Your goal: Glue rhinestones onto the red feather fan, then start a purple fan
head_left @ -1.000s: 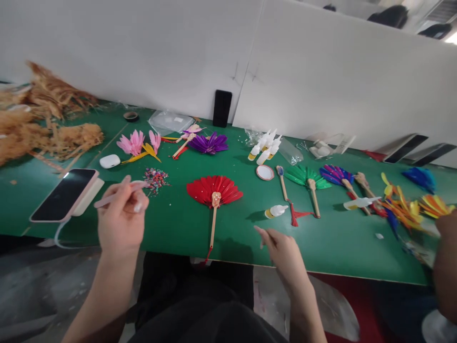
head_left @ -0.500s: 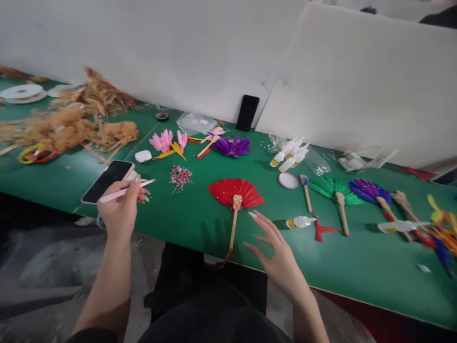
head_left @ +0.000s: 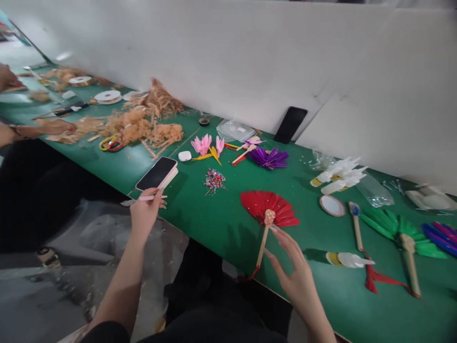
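My left hand [head_left: 145, 212] is closed around a slim pink pen-like stick [head_left: 152, 197], just in front of a phone [head_left: 157, 174] lying on the table. A red feather fan [head_left: 269, 207] with small pale dots on its feathers lies before me, its wooden handle pointing towards me and ending in a red tassel. At the right of that handle is my right hand [head_left: 291, 262], fingers apart, fingertips close to the wood; whether they touch it I cannot tell. A heap of small coloured gems or beads [head_left: 214, 181] sits left of the fan.
Purple feathers [head_left: 269, 157] and pink feathers [head_left: 202, 144] lie further back. Glue bottles [head_left: 337, 174], a small white dish [head_left: 332, 206], a lone glue bottle [head_left: 348, 259] and a green fan [head_left: 389, 226] are on the right. Another person's hand [head_left: 59, 127] works at the left among tan dried fibres [head_left: 132, 125].
The view has turned left, bringing the other person's arm in. My right hand has come closer to the red fan's handle. The left hand keeps the stick and has drawn back from the phone.
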### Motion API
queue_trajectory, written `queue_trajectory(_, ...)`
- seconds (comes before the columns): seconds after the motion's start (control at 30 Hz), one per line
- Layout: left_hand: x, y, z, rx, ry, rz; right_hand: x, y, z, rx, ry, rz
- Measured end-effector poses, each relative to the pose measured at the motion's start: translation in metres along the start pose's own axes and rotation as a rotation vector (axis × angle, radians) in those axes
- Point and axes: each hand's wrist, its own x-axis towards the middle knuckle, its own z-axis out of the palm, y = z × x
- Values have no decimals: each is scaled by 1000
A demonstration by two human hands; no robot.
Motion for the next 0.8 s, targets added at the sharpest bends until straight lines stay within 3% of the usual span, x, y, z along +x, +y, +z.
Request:
queue_trajectory(0.17, 28, 14, -3, 194, 128, 130, -4, 19, 4, -28, 69, 29)
queue_trajectory(0.27, 34, 21, -1, 175, 188, 113, -9, 26, 4, 42, 99, 120)
queue_trajectory(0.47, 18, 17, 10, 108, 63, 54, -13, 29, 0, 100, 173, 273)
queue_trajectory(0.63, 10, 13, 14, 330, 93, 35, -14, 32, -3, 181, 205, 324)
queue_trajectory(0.8, -6, 15, 20, 554, -36, 6, -16, 34, -1, 240, 227, 336)
